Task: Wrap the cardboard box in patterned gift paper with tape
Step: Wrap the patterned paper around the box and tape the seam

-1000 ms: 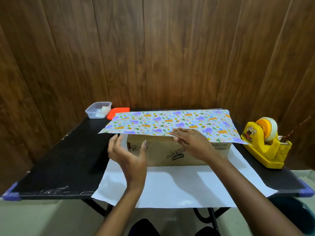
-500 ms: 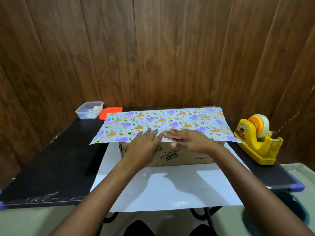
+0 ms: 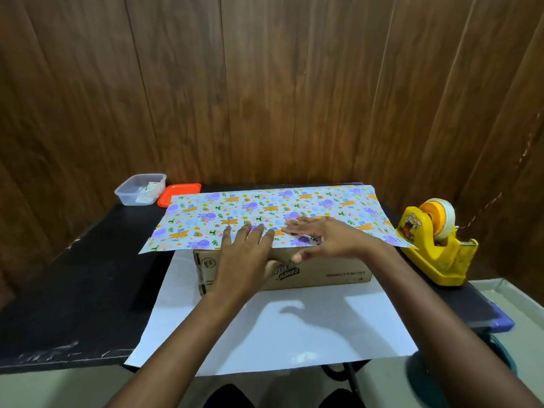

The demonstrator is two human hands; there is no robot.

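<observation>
box: brown cardboard box (image 3: 323, 269) sits mid-frame, long side running left to right, dead ahead of both hands
paper: cartoon-print gift paper (image 3: 235, 213) draped over its top
left hand (image 3: 244, 254): flat, fingers straight, pressing the paper
right hand (image 3: 323, 237): same, just beside it
tape: yellow tape dispenser (image 3: 435, 245), right of frame, so the right hand's nearer I reckon

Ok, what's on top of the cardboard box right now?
The patterned gift paper lies over it, with the left hand and right hand flat on the paper. The box top face is hidden.
</observation>
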